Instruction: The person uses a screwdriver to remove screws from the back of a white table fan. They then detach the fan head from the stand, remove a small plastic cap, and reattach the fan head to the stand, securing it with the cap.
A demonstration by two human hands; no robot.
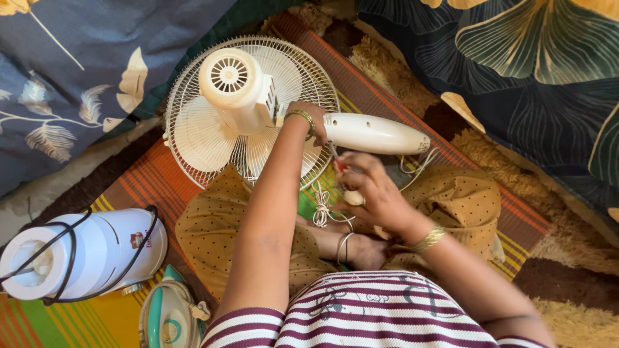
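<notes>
**Head view: two hands at an upturned fan**

Head camera looks down. At lower left lies a white cylindrical plastic appliance [84,254] wrapped in black cord, with a teal-and-cream clothes iron [169,314] beside it. In the upper centre the cream plastic fan with wire grille [238,106] lies on a striped orange woven mat [155,180]. The left hand [311,119] has its fingers closed on the fan's white neck. Right of centre, the right hand [371,190] pinches a red-handled screwdriver [338,162].
</notes>
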